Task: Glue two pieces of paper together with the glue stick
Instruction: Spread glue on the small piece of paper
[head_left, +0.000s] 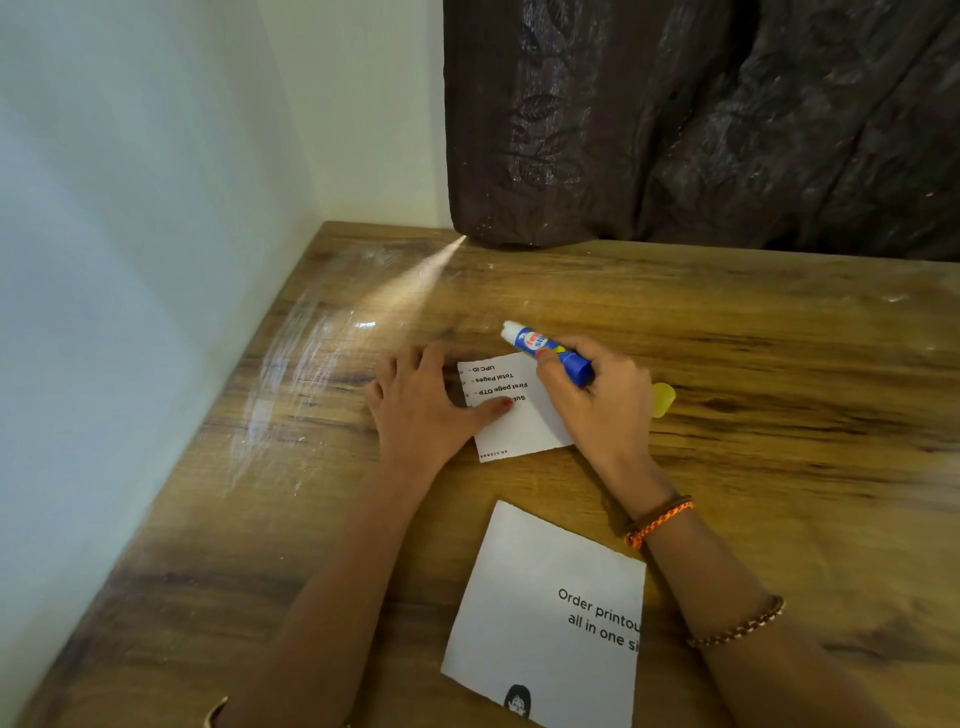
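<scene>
A small white paper (524, 423) with upside-down printed text lies on the wooden table (753, 374). My left hand (423, 397) rests flat on its left edge, thumb pressing on the print. My right hand (597, 402) grips a blue glue stick (545, 349), uncapped, its white tip pointing up-left just above the paper's far edge. A larger white paper (540, 613) printed "Order printou..." lies nearer to me, partly under my right forearm. A yellow cap (664, 400) lies on the table behind my right hand.
A white wall runs along the table's left edge. A dark brown curtain (701, 119) hangs at the back, touching the tabletop. Bracelets circle my right wrist and forearm.
</scene>
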